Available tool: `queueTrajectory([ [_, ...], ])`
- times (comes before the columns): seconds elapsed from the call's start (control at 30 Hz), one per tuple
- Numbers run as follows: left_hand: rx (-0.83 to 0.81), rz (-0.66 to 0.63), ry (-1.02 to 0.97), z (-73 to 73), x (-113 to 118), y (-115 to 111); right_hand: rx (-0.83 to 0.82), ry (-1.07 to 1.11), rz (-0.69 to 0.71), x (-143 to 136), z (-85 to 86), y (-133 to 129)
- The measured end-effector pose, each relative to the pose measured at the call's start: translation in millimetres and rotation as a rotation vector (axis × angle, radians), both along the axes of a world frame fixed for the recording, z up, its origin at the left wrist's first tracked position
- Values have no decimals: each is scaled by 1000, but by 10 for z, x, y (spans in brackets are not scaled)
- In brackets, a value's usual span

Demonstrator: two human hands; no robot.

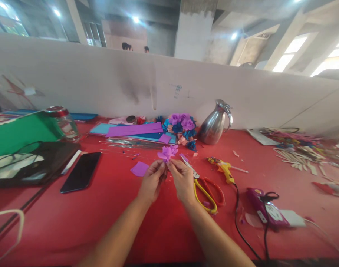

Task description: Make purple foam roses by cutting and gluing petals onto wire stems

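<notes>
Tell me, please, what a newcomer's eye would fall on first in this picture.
Probably the purple flower, held between the left hand and right hand over the red table. Behind it sits a bright cluster of purple, blue and pink flowers, with a shiny metal jug to its right. Scissors with one yellow and one red handle lie just right of the right hand.

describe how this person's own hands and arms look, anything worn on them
The left hand and right hand wear no gloves. No sleeve covers the left forearm or right forearm, and no watch or bracelet shows at either wrist. Finer markings are too small to tell.
</notes>
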State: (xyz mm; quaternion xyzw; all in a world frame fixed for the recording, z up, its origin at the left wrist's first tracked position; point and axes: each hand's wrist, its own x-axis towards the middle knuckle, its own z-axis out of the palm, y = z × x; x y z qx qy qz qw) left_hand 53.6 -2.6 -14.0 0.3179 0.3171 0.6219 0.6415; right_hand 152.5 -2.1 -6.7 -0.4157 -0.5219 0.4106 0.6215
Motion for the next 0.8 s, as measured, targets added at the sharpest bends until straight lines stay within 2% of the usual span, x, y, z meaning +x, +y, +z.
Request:
queueTrajectory([
  [0.37,-1,32,-5,25,36,-12,35,-122,-113,-30,27,-34],
  [0.53,-19,34,-14,29,33,-19,36,-157,-121,-55,-11,-41],
  [0.8,-86,-16,-157,54,-27,-10,133,-159,-99,-65,27,-127],
])
